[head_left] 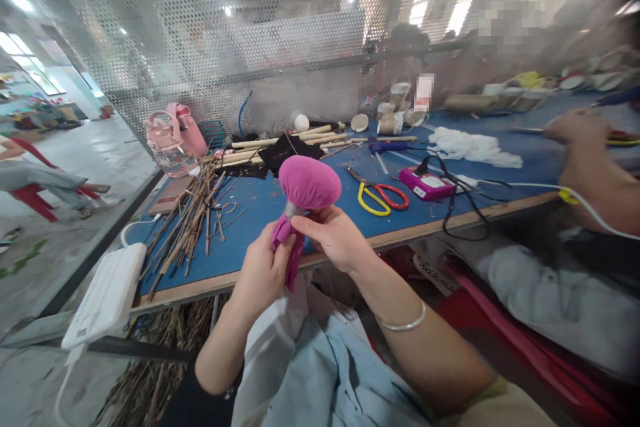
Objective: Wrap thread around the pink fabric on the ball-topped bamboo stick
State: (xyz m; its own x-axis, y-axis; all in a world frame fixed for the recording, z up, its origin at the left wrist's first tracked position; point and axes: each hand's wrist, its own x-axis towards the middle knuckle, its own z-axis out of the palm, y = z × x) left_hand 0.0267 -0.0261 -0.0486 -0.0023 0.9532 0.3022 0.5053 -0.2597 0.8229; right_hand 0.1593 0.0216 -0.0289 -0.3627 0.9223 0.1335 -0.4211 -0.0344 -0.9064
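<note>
A magenta cloth ball (pixel 303 182) sits in front of me above the table's near edge, its fabric gathered into a tail below. My left hand (pixel 263 271) is closed round that hanging tail. At the neck just under the ball, my right hand (pixel 334 235) pinches the gathered fabric, where a thin pale thread or wire shows. A silver bangle (pixel 403 324) circles my right wrist.
The blue table (pixel 260 213) carries a heap of thin sticks (pixel 190 223), bamboo rods (pixel 280 140), yellow-and-red scissors (pixel 380 197), a pink device with cables (pixel 426 183), white cloth (pixel 473 147) and a pink bottle (pixel 173 140). Another person's arm (pixel 595 173) reaches in at right. A perforated metal screen (pixel 225 47) backs the table.
</note>
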